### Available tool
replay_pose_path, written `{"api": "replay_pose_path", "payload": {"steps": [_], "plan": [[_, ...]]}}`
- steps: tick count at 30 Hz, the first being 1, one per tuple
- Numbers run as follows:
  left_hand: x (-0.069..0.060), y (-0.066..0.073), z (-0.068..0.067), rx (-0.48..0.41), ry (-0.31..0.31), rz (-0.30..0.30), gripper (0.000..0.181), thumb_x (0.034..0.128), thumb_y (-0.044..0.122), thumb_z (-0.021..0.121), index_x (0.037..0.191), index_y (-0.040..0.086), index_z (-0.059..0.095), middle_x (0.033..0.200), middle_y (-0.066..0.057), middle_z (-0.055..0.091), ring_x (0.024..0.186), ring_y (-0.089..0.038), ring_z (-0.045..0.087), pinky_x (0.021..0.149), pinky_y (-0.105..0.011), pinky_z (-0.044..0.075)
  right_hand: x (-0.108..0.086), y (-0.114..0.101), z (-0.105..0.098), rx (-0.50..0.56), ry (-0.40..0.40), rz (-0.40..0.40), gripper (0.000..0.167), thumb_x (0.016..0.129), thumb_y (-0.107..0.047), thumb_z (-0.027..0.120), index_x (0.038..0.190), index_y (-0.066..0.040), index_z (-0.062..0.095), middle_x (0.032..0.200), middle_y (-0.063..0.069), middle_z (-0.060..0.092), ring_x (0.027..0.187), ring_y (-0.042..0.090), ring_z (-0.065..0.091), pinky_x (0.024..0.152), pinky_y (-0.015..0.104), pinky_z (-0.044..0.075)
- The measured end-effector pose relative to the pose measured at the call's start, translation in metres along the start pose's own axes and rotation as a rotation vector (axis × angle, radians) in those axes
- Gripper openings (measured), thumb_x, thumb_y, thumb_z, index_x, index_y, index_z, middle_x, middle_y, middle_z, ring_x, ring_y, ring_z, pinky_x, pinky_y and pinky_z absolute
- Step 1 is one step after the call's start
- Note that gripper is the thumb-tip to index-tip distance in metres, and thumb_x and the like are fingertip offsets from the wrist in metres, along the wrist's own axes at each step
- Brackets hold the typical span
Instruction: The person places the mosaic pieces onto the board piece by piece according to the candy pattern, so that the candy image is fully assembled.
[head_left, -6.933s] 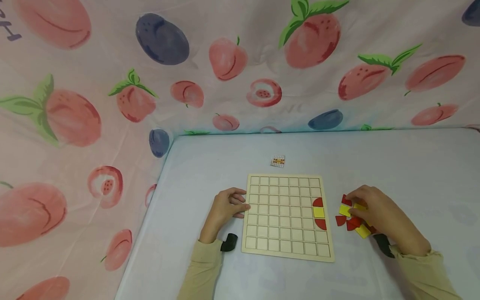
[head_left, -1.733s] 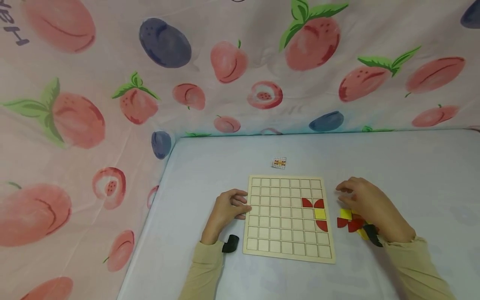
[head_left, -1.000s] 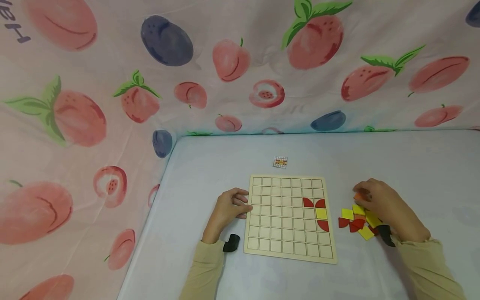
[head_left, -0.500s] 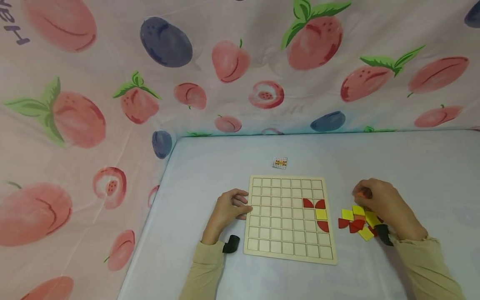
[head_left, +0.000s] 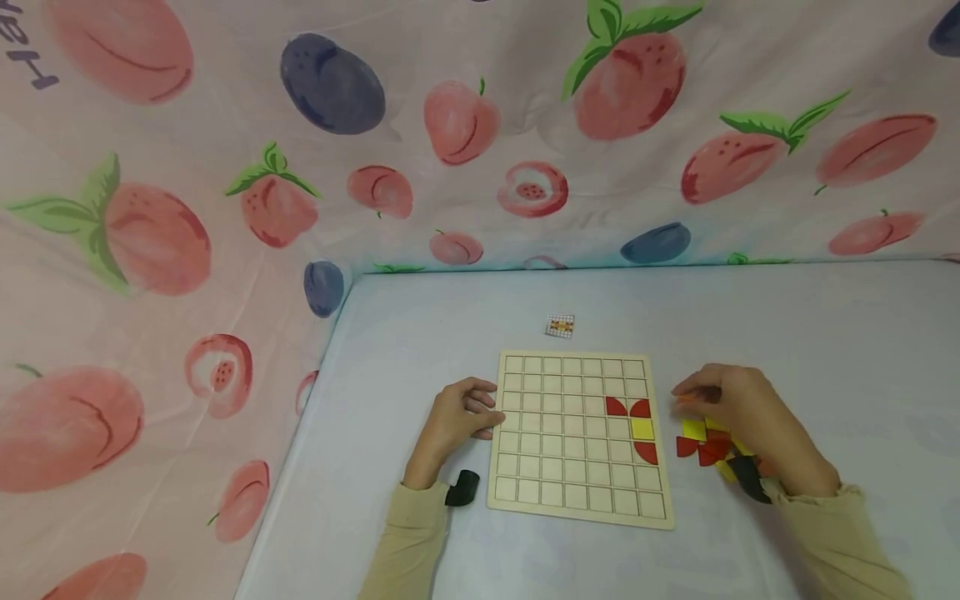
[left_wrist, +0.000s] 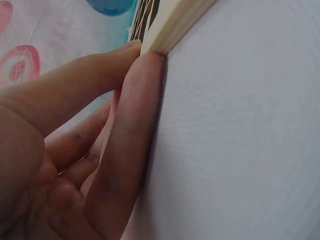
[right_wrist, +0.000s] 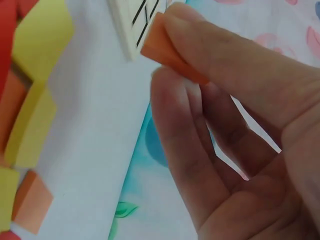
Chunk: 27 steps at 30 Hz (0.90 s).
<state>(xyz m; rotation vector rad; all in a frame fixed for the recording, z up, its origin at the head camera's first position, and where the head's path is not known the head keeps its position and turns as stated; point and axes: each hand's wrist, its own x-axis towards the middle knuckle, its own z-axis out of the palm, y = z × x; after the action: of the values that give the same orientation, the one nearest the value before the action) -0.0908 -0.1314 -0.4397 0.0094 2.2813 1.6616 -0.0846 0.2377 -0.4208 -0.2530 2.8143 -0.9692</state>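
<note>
Right hand (head_left: pixel 738 400): right of centre in the head frame; we recorded it grasping the orange piece (right_wrist: pixel 167 47) between thumb and finger.
Orange piece: seen top centre of the right wrist frame, off the table (head_left: pixel 420 333); full outline hidden from us by the fingers.
Change: since half a second ago, we noted the right hand shifted leftward, carrying its piece from the upper edge of the loose pieces (head_left: pixel 712 450) to near the board's right edge.
Bearing on the work: we judged selection done and placing not; no orange lay on the board.
Grid board (head_left: pixel 555 450): lower centre of the head frame, its layout unaltered across that half second.
Board contents: towards its right side, we counted three red pieces (head_left: pixel 617 406) and one yellow piece (head_left: pixel 642 428), the latter between two reds in the rightmost column.
Left hand (head_left: pixel 448 417): lower centre-left, unmoved; we saw thumb and finger pinching the board's left edge.
Loose pieces: heaped right of the board, red, yellow and orange, partly covered by the right hand.
Pattern card (head_left: pixel 560 325): above the board; we found its print too small for detail.
</note>
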Motion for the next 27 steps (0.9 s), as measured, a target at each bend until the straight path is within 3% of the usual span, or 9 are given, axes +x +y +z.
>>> {"api": "replay_pose_path", "payload": {"steps": [10, 17, 22, 27], "plan": [[0.0, 0.002, 0.0, -0.007, 0.003, -0.028, 0.043, 0.0821, -0.008, 0.074, 0.123, -0.009, 0.06, 0.103, -0.026, 0.062, 0.071, -0.012, 0.064, 0.065, -0.036, 0.065, 0.004, -0.015, 0.009, 0.019, -0.027, -0.074, 0.02, 0.082, -0.01, 0.08, 0.101, -0.004, 0.078, 0.088, -0.001, 0.071, 0.077, 0.015, 0.058, 0.062, 0.019, 0.053], [0.019, -0.034, 0.0, -0.016, 0.005, -0.019, 0.045, 0.0808, -0.001, 0.079, 0.123, -0.001, 0.063, 0.101, -0.017, 0.063, 0.072, -0.013, 0.066, 0.061, -0.032, 0.064, 0.006, -0.028, 0.017, 0.011, -0.064, -0.081, 0.02, 0.08, -0.014, 0.082, 0.098, -0.008, 0.078, 0.093, 0.002, 0.074, 0.083, 0.016, 0.063, 0.068, 0.023, 0.054], [0.018, -0.033, -0.001, -0.018, 0.003, -0.021, 0.044, 0.0803, -0.001, 0.08, 0.121, 0.0, 0.064, 0.099, -0.015, 0.063, 0.074, -0.014, 0.066, 0.062, -0.032, 0.064, 0.009, -0.035, 0.023, 0.006, -0.109, -0.068, 0.02, 0.082, -0.018, 0.08, 0.099, -0.008, 0.077, 0.093, 0.0, 0.073, 0.085, 0.016, 0.063, 0.073, 0.029, 0.057], [0.018, -0.033, 0.0, -0.013, -0.004, -0.022, 0.045, 0.0805, -0.002, 0.079, 0.122, 0.0, 0.063, 0.099, -0.013, 0.063, 0.072, -0.014, 0.067, 0.061, -0.032, 0.064, 0.011, -0.038, 0.031, 0.001, -0.139, -0.096, 0.015, 0.084, -0.014, 0.079, 0.097, -0.009, 0.076, 0.091, -0.002, 0.072, 0.081, 0.013, 0.061, 0.07, 0.027, 0.056]]}}
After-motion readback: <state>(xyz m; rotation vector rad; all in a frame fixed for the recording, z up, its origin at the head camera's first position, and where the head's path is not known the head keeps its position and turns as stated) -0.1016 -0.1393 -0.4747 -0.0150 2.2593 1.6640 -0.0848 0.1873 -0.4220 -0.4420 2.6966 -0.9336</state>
